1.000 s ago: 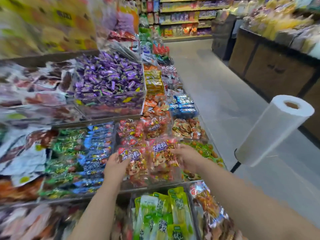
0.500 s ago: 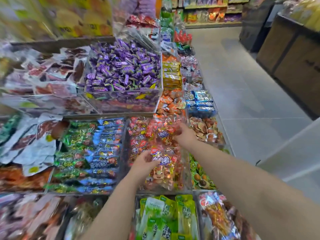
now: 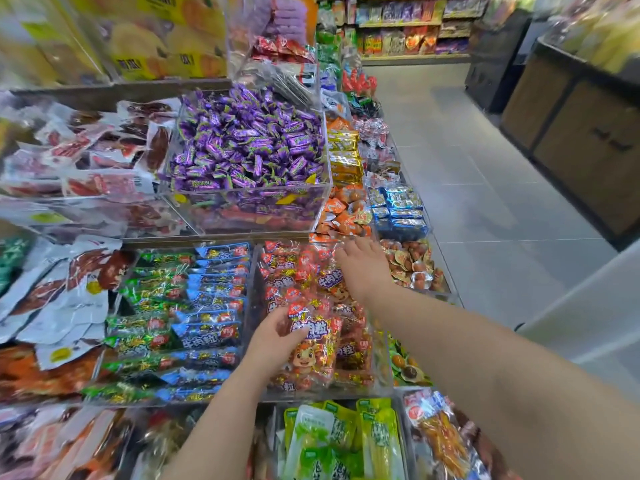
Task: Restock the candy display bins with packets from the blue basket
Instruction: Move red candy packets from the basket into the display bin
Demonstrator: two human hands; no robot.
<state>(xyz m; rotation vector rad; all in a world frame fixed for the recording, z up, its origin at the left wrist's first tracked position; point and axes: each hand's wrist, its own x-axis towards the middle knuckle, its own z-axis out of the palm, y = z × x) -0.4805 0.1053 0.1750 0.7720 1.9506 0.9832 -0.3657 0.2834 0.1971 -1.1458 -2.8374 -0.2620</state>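
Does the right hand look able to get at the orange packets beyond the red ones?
Probably yes: the right hand is open and empty, almost at the orange packets, and nothing lies between them.

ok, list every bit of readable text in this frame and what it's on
"牛肉粒": purple label on the red packet the left hand holds.
"cubes": small print under that label; the start is cut off.
"牛肉粒": second red packet, beside the right hand.
"牛肉粒": blue packet in the next bin.
Too blurred to read: purple candies, yellow boxes, green packets, far shelves.
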